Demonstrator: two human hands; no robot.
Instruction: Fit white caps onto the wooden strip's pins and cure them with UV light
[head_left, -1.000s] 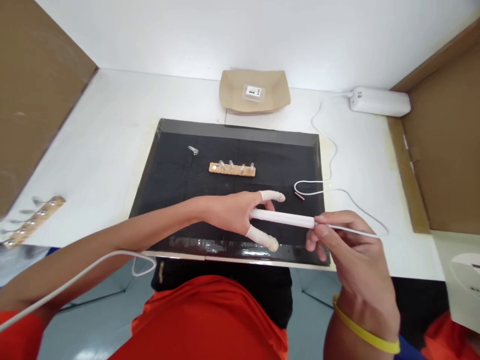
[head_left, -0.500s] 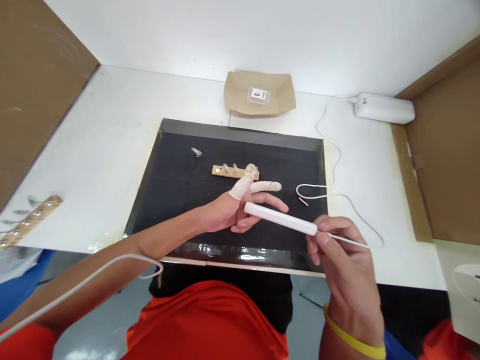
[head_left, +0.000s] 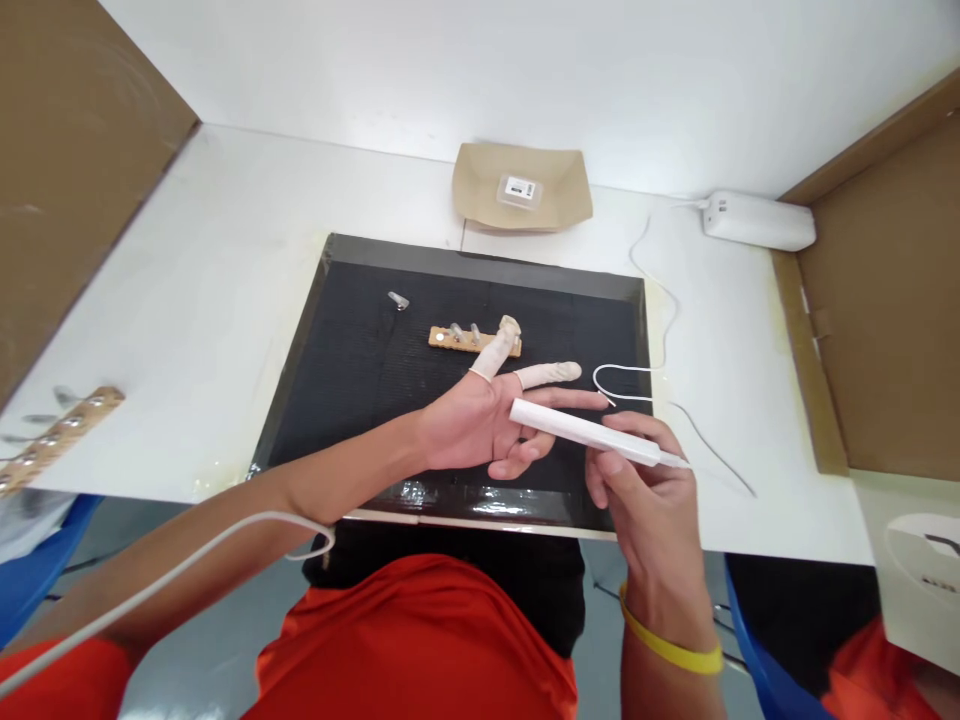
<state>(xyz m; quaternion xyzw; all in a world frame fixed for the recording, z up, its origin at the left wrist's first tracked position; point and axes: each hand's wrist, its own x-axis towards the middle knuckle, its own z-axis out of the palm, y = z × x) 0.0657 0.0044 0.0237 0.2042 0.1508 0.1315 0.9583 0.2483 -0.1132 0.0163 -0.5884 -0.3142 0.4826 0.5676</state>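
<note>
My right hand (head_left: 641, 490) grips a white pen-shaped tool (head_left: 581, 432) with a thin white cord trailing from its back end. Its tip lies across my left hand (head_left: 495, 415). That hand is palm up over the black mat (head_left: 352, 360), fingers spread, with white finger cots on the thumb and index finger, and it holds nothing. Just beyond the left thumb lies a small tan strip (head_left: 459, 338) with several clear components standing on it. A tiny copper piece by the left fingertips is mostly hidden.
A small clear part (head_left: 398, 299) lies at the mat's far left. A brown paper tray (head_left: 522, 187) holding a packet sits behind the mat. A white power box (head_left: 757, 220) is at far right, cardboard walls on both sides. Another component strip (head_left: 52, 440) lies at left.
My left hand turned palm up and opened, reaching a little farther right. The right hand slid the tool left and lower, its tip now resting over the left fingers.
</note>
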